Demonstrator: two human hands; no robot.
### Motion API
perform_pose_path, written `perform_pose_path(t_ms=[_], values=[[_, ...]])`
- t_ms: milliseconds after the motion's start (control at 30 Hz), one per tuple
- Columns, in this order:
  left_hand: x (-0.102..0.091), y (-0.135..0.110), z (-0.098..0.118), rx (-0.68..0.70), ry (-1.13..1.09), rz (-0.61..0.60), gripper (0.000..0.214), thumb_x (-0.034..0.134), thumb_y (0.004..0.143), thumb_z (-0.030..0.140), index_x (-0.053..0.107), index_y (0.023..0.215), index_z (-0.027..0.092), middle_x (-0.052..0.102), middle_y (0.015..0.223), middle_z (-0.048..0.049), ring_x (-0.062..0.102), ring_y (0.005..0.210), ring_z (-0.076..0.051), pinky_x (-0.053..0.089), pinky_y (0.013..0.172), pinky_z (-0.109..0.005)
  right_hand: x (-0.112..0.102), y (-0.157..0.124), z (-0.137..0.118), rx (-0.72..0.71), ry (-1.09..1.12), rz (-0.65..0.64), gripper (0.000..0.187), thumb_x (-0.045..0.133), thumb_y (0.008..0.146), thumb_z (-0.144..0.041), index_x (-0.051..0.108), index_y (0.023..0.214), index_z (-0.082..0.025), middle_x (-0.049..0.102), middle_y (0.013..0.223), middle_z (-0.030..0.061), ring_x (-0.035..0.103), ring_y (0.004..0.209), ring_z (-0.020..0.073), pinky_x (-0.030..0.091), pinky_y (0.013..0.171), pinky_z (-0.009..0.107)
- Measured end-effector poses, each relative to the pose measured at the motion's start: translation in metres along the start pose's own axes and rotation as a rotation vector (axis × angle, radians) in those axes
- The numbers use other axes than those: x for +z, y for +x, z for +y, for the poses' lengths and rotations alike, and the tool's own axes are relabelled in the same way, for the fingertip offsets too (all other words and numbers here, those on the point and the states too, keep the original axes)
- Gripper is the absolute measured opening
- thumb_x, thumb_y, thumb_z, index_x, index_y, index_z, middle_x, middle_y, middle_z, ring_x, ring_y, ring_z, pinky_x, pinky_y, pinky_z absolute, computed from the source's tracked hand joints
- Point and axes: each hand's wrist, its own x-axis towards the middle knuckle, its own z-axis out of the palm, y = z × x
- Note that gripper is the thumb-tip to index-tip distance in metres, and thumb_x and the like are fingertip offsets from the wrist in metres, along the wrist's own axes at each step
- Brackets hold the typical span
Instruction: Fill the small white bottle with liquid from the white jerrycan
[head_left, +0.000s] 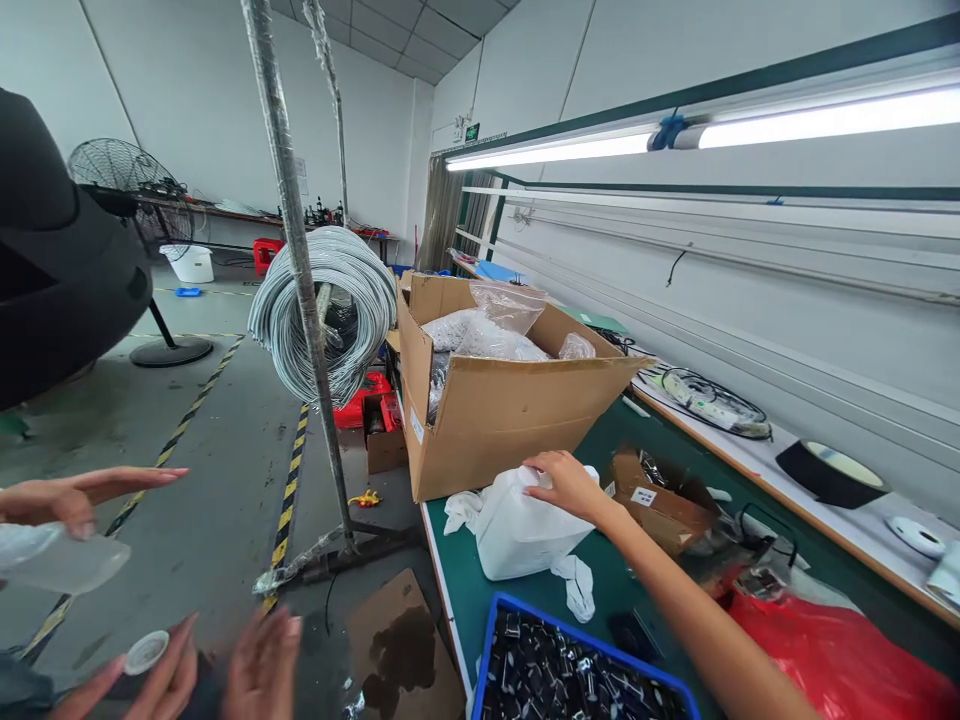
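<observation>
The right grip [562,483] lies over the top of the jug [517,535], which stands on the worktop [469,605]; whether it clamps, I cannot tell. The left grip [262,655] is blurred, its state unclear. Rags [577,585] flank the jug, with a carton [517,410] beyond and a tray [486,660] nearer.

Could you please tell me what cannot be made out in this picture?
Jug, head view: part of its top hidden under the right hand.
Left hand, head view: blurred, and cut off by the bottom edge.
Tray, head view: near side cut off by the bottom edge.
Box, head view: floor hidden by its front wall and the bags.
Sign, head view: too small to read.
</observation>
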Motion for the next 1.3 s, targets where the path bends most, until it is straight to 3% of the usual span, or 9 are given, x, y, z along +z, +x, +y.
perform_pose_path(t_ms=[67,133,300,467,633,833,967,1167,1300], values=[[0.031,-0.022,-0.021,-0.049,-0.088,-0.504,0.043,0.075,0.05,0.049,0.063,0.089,0.038,0.069,0.084,0.0095,0.066,0.084,-0.024,0.056,0.074,-0.041,-0.007,0.005,-0.002,0.07,-0.082,0.003,0.042,0.051,0.081,-0.053,0.064,0.093,-0.016,0.067,0.089,0.0062,0.059,0.092,0.0212,0.034,0.091,0.047],[0.056,-0.049,-0.035,0.015,-0.101,-0.768,0.05,0.071,0.058,0.047,0.057,0.105,0.036,0.066,0.103,0.0042,0.061,0.101,-0.026,0.05,0.088,-0.041,-0.014,0.009,-0.003,0.089,-0.135,-0.008,0.046,0.047,0.081,-0.057,0.063,0.095,-0.016,0.066,0.095,0.0078,0.056,0.097,0.0227,0.032,0.093,0.049],[0.111,-0.105,-0.009,0.296,-0.083,-1.152,0.069,0.061,0.074,0.042,0.03,0.134,0.029,0.046,0.133,-0.0071,0.043,0.123,-0.027,0.038,0.101,-0.04,-0.025,0.019,-0.006,0.013,-0.168,-0.167,0.042,0.054,0.079,-0.053,0.061,0.101,-0.018,0.064,0.104,0.0048,0.059,0.094,0.0177,0.043,0.084,0.039],[0.166,-0.128,0.044,0.473,-0.153,-1.299,0.098,0.071,0.066,0.032,0.009,0.142,0.031,0.027,0.145,-0.0074,0.031,0.131,-0.025,0.028,0.107,-0.039,-0.033,0.027,-0.004,0.06,-0.238,-0.189,0.043,0.044,0.086,-0.053,0.062,0.098,-0.016,0.065,0.1,0.0068,0.06,0.092,0.0181,0.043,0.085,0.041],[0.196,-0.132,0.058,0.503,-0.181,-1.384,0.116,0.08,0.054,0.026,0.004,0.143,0.03,0.021,0.148,-0.0092,0.032,0.13,-0.027,0.027,0.107,-0.042,-0.036,0.029,-0.003,-0.02,-0.248,-0.273,0.043,0.049,0.082,-0.054,0.062,0.099,-0.017,0.066,0.096,0.0054,0.062,0.085,0.0167,0.046,0.08,0.039],[0.209,-0.133,0.061,0.465,-0.244,-1.522,0.121,0.081,0.054,0.027,-0.001,0.143,0.029,0.023,0.147,-0.0122,0.025,0.134,-0.028,0.022,0.108,-0.044,-0.039,0.03,0.002,-0.239,-0.25,-0.324,0.058,0.06,0.075,-0.054,0.051,0.123,-0.023,0.062,0.111,0.0059,0.058,0.1,0.0206,0.043,0.081,0.036],[0.217,-0.132,0.066,0.447,-0.23,-1.597,0.126,0.082,0.052,0.028,-0.006,0.143,0.026,0.032,0.142,-0.0143,0.027,0.133,-0.028,0.022,0.108,-0.045,-0.029,0.034,0.006,-0.353,-0.27,-0.39,0.046,0.058,0.082,-0.039,0.051,0.122,-0.019,0.063,0.104,0.0055,0.058,0.096,0.0186,0.044,0.082,0.036],[0.225,-0.126,0.065,0.489,-0.183,-1.589,0.131,0.085,0.046,0.03,-0.003,0.143,0.027,0.04,0.136,-0.0122,0.034,0.129,-0.027,0.026,0.105,-0.043,0.006,0.034,-0.003,-0.109,-0.422,-0.281,0.038,0.045,0.088,-0.047,0.059,0.097,-0.013,0.063,0.087,0.0046,0.061,0.077,0.0149,0.048,0.072,0.035],[0.226,-0.125,0.063,0.49,-0.187,-1.585,0.129,0.084,0.047,0.029,-0.002,0.143,0.027,0.039,0.136,-0.0121,0.033,0.129,-0.027,0.026,0.106,-0.043,-0.001,0.037,0.001,-0.124,-0.469,-0.244,0.047,0.037,0.088,-0.054,0.059,0.097,-0.013,0.062,0.088,0.0062,0.059,0.08,0.0168,0.045,0.073,0.037]])
